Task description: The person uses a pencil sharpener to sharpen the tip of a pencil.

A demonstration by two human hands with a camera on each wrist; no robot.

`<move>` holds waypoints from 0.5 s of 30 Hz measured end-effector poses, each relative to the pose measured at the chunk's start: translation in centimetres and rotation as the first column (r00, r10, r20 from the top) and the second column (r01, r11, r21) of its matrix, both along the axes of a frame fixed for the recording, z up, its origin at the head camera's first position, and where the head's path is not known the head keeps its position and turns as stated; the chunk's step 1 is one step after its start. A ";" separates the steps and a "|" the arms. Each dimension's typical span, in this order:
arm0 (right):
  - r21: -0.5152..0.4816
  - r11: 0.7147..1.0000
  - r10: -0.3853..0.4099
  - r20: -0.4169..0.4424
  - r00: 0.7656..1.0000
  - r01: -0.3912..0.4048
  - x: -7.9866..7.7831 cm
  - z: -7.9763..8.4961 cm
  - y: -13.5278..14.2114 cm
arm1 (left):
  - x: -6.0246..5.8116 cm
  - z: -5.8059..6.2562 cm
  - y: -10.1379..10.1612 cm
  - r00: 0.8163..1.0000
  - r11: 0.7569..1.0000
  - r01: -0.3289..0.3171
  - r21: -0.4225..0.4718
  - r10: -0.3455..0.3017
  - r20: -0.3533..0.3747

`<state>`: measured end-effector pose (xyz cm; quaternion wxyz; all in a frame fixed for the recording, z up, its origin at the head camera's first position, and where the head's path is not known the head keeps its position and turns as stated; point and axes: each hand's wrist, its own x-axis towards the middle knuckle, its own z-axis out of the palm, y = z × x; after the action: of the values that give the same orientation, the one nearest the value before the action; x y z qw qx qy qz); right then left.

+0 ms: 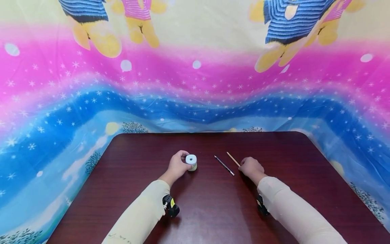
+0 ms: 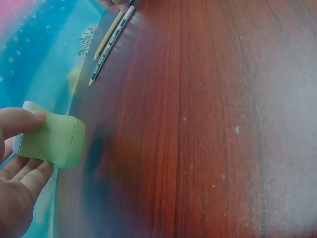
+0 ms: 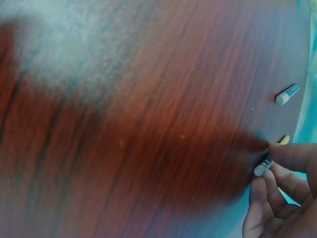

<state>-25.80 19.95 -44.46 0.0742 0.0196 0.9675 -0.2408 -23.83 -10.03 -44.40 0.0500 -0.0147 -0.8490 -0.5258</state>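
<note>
My left hand grips a small pencil sharpener between thumb and fingers. It has a pale green body and a white top with a dark hole in it, which faces up in the head view. On the right, my other hand pinches a yellow pencil near its back end, and the sharpened tip points away to the far left. A whitish end cap pokes out behind the fingers in the right wrist view. Between the hands lies a dark patterned pencil with a white back end, roughly parallel to the yellow one.
The dark red wooden table has rounded far corners. Behind it hangs a colourful cloth with snowflakes and bear figures, which also runs along both sides. Each wrist wears a black camera, such as the left wrist camera.
</note>
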 end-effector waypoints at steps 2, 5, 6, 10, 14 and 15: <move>0.004 1.000 0.000 -0.005 1.000 0.000 0.0 0.0 0.0 | -0.1 -0.2 0.1 1.000 1.000 0.005 0.000 -0.005 0.001; 0.005 1.000 0.001 -0.004 1.000 -0.001 0.0 0.0 0.0 | -0.2 -0.4 0.2 1.000 1.000 0.013 0.004 -0.013 0.004; 0.004 1.000 0.002 -0.002 1.000 -0.002 -0.1 0.0 0.0 | -0.3 -0.5 0.2 1.000 1.000 0.013 0.007 -0.013 0.009; 0.003 1.000 0.007 0.002 1.000 -0.007 -0.1 0.0 0.0 | -0.5 -0.7 0.3 1.000 1.000 0.018 0.005 -0.018 0.007; 0.006 1.000 0.012 0.003 1.000 -0.012 -0.2 0.1 0.0 | -0.5 -0.7 0.4 0.999 0.999 0.033 0.001 -0.033 0.002; 0.006 1.000 0.013 0.004 1.000 -0.013 -0.2 0.1 0.0 | -0.5 -0.7 0.4 0.999 0.999 0.034 0.002 -0.034 0.009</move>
<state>-25.97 19.96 -44.39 0.0778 0.0140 0.9682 -0.2372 -24.31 -9.59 -45.11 0.0372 -0.0266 -0.8484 -0.5273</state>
